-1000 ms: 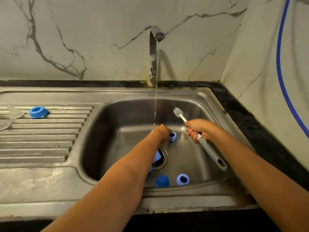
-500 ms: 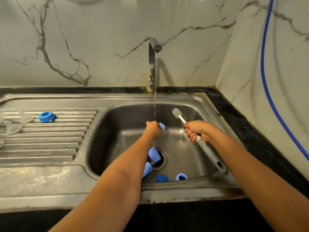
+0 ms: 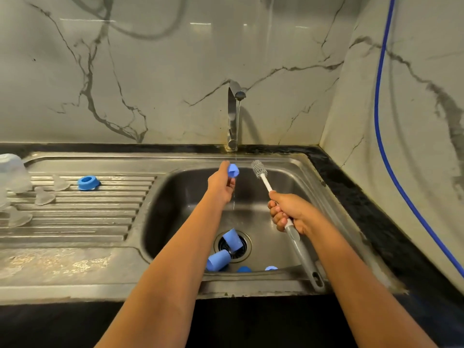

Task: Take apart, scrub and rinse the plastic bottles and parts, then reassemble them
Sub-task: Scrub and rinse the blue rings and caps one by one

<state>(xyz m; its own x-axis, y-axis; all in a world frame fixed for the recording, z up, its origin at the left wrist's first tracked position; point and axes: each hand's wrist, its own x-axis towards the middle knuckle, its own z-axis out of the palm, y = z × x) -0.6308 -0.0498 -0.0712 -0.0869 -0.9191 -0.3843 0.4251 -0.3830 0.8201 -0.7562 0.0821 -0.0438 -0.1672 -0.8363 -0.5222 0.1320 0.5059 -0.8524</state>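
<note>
My left hand pinches a small blue plastic cap and holds it up in the thin stream from the tap. My right hand grips the grey-handled bottle brush, bristle head up, just right of the cap. Two blue caps lie by the drain. Two more blue parts sit at the sink's near wall, partly hidden by the rim.
On the ribbed drainboard rest a blue ring, clear teats and a clear bottle at the far left. A blue hose runs down the right wall. Black counter edges the sink.
My left hand lifted the small blue cap from the sink bottom up into the water stream. My right hand kept the brush in about the same place; the view tilted and shows more of the drainboard.
</note>
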